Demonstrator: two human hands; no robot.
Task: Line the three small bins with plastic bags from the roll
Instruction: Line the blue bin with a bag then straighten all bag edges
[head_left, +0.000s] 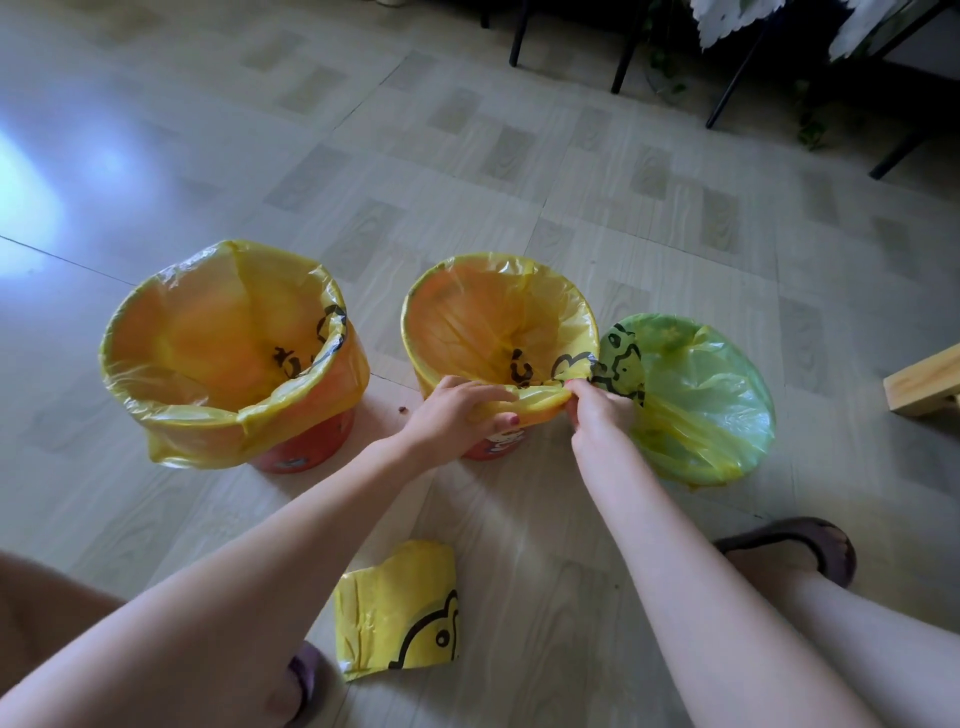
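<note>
Already far along: all three bins show yellow plastic over their rims, so what is left looks like tidying, not fresh lining.
Left bin: lined; its bag is folded over the rim and hangs loosely down the near side, bunched at the lower left.
Middle bin: lined; its bag sits smooth round the far rim, and the near edge is where you are working.
Your left hand: curled over the near rim of the middle bin, fingers pressing the folded plastic down, thumb below on the outside.
Your right hand: pinching the same fold of plastic at the rim's right end, just where the middle bin meets the right one.
Right bin: green, touching the middle bin; its bag covers the rim, though the near left part lies in slack folds.
Supply of bags: a flat yellow piece with a duck print lies on the floor between your arms, near your feet; whether it is a roll or one loose bag cannot be told.
Left to do, by my reading: seat this near edge, then perhaps snug the loose folds on the outer two bins.
</note>
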